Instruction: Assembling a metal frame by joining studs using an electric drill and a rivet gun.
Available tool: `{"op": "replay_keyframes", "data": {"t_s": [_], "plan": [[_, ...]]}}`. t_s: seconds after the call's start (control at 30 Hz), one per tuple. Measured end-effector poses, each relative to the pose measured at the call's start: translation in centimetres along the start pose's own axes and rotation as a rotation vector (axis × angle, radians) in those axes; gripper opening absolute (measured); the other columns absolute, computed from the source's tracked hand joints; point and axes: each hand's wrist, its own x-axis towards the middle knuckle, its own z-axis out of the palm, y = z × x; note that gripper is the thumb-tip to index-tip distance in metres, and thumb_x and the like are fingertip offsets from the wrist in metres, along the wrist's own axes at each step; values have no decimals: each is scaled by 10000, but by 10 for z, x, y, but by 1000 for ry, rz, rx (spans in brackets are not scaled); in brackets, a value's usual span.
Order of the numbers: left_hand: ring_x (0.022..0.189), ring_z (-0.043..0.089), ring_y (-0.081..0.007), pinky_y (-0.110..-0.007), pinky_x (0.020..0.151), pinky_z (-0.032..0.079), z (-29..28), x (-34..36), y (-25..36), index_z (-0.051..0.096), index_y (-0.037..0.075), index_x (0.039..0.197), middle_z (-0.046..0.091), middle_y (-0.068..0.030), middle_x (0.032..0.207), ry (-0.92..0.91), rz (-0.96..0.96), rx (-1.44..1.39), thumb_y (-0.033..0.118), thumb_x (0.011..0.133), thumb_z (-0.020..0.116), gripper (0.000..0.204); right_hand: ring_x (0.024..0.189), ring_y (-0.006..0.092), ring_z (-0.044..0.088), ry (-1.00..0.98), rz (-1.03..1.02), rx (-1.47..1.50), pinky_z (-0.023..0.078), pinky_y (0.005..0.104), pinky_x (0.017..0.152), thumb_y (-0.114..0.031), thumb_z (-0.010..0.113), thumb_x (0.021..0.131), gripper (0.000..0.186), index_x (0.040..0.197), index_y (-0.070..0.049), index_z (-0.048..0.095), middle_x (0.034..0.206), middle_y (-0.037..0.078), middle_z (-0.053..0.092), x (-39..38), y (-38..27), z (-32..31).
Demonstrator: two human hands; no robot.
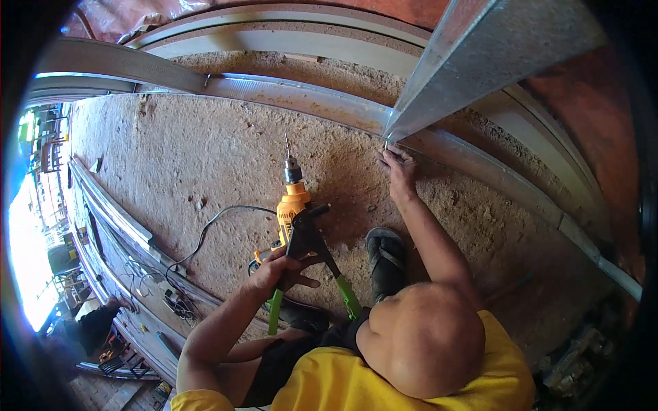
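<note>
My left hand (277, 270) is closed around a hand riveter (307, 236), near its dark head. The tool's two green-gripped handles are spread apart and point back toward me. My right hand (399, 166) reaches forward to the foot of an upright metal stud (473, 75). Its fingertips pinch a small pin-like piece (386, 144), apparently a rivet, where the stud meets the metal floor track (295, 96). Just beyond the riveter lies a yellow corded drill (293, 201), partly covered by the tool, its bit pointing away from me.
The drill's black cord (199, 240) runs left across the dusty floor (178, 154). Long metal profiles (120, 205) lie along the left side. A dark-clothed person (92, 332) is at the lower left. My sandalled foot (385, 253) stands between my arms.
</note>
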Motion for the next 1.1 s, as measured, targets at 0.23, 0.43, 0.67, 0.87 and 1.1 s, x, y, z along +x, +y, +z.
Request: {"op": "replay_keyframes", "data": {"t_s": [0.23, 0.43, 0.67, 0.87, 1.1], "plan": [[1260, 380, -337, -463, 781, 544, -5, 0, -8, 320, 19, 1348, 396, -143, 1353, 23, 11, 54, 13, 767, 436, 592, 844, 229, 641, 1, -28, 55, 529, 334, 768, -10, 566, 859, 143, 1001, -6, 581, 956, 109, 629, -4, 1, 3], [1260, 377, -340, -488, 784, 540, -9, 2, -6, 317, 24, 1347, 396, -147, 1351, 18, 6, 34, -4, 771, 417, 586, 845, 218, 633, 24, -2, 29, 530, 335, 779, -3, 555, 860, 124, 981, 2, 586, 949, 103, 622, -5, -3, 7], [1260, 360, -383, -532, 811, 517, -22, 6, -16, 329, 25, 1338, 407, -153, 1342, 7, 13, 17, -23, 781, 397, 563, 874, 235, 639, -8, -31, 39, 536, 330, 784, 10, 570, 843, 135, 972, -28, 569, 954, 110, 625, -1, -2, 1], [1182, 451, -274, -493, 846, 512, -17, 13, -23, 342, 36, 1332, 441, -111, 1278, 72, 20, 211, 6, 828, 420, 511, 797, 220, 640, -5, -5, 18, 544, 313, 713, 6, 576, 842, 80, 921, -6, 571, 925, 100, 621, -2, -8, 6], [926, 521, -142, -331, 764, 537, 5, 43, -23, 421, 11, 1218, 522, -61, 1015, 59, 58, 641, 171, 909, 526, 363, 707, 175, 642, 55, -130, -121, 532, 261, 619, -12, 642, 807, 130, 891, -35, 545, 843, 88, 635, -3, -12, 9]]}}
